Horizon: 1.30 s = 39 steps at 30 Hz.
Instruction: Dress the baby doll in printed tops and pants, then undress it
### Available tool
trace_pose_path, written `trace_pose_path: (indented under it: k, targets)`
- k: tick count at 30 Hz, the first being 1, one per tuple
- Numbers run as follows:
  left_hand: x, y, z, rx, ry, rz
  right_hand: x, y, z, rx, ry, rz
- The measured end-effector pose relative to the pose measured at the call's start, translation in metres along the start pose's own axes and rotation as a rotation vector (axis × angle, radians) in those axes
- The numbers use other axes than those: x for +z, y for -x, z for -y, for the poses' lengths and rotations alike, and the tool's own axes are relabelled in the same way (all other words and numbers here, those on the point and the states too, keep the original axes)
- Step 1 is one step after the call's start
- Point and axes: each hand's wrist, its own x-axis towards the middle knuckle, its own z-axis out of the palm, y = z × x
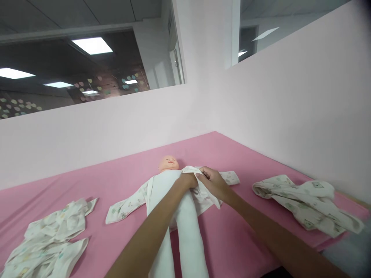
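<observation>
The baby doll [185, 216] lies face up below the left hand [189, 180], its bald, smooth head just beyond that hand, its torso and legs plain white. A long-sleeved baby shirt [205, 197], off-white with small prints, lies open at the doll's sides, its front panel creased. The right hand [212, 181] pinches the shirt's edge; the left hand's fingers are hidden, grip indeterminable.

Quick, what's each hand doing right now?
Left hand: partly hidden; can't tell if open or closed.
Right hand: closed, holding the printed baby shirt.
</observation>
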Motion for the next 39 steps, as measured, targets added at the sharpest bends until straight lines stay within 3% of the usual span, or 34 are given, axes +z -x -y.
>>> trace_pose_path:
  k: [4, 6, 8, 10, 13, 16, 19, 22, 25, 28, 32, 34, 36, 39]
  targets:
    - [0.001, 0.061, 0.019, -0.017, 0.050, -0.185, 0.001, 0.003, -0.001, 0.016, 0.039, -0.073]
    - [0.014, 0.101, 0.036, -0.074, 0.236, -0.455, 0.002, 0.012, 0.000, 0.083, 0.072, -0.105]
    - [0.034, 0.140, 0.054, -0.271, 0.437, -0.635, 0.002, 0.027, -0.002, 0.164, 0.105, -0.135]
    - [0.054, 0.171, 0.069, -0.520, 0.691, -0.665, 0.002, 0.045, -0.007, 0.190, 0.205, -0.149]
    - [0.073, 0.196, 0.080, -0.636, 1.013, -0.536, 0.002, 0.069, -0.014, 0.082, 0.524, -0.168]
    - [0.076, 0.201, 0.079, -0.631, 1.217, -0.437, 0.006, 0.081, -0.017, -0.040, 0.778, -0.193]
    - [0.076, 0.199, 0.074, -0.581, 1.304, -0.407, 0.009, 0.082, -0.015, 0.008, 0.853, -0.105]
    - [0.074, 0.200, 0.073, -0.544, 1.298, -0.435, 0.009, 0.079, -0.012, 0.101, 0.868, -0.018]
    - [0.066, 0.208, 0.074, -0.533, 1.274, -0.539, 0.005, 0.075, -0.006, 0.178, 0.892, 0.012]
    - [0.049, 0.214, 0.068, -0.521, 1.298, -0.600, 0.002, 0.065, 0.012, 0.208, 0.804, -0.007]
    - [0.029, 0.207, 0.048, -0.447, 1.355, -0.537, 0.008, 0.045, 0.055, 0.336, 0.376, -0.006]
    - [0.024, 0.200, 0.039, -0.402, 1.306, -0.472, 0.017, 0.039, 0.075, 0.392, 0.132, 0.079]
    - [0.021, 0.194, 0.033, -0.371, 1.152, -0.386, 0.029, 0.038, 0.087, 0.374, 0.027, 0.244]
    - [0.018, 0.188, 0.032, -0.414, 0.720, -0.367, 0.045, 0.041, 0.090, 0.251, 0.230, 0.358]
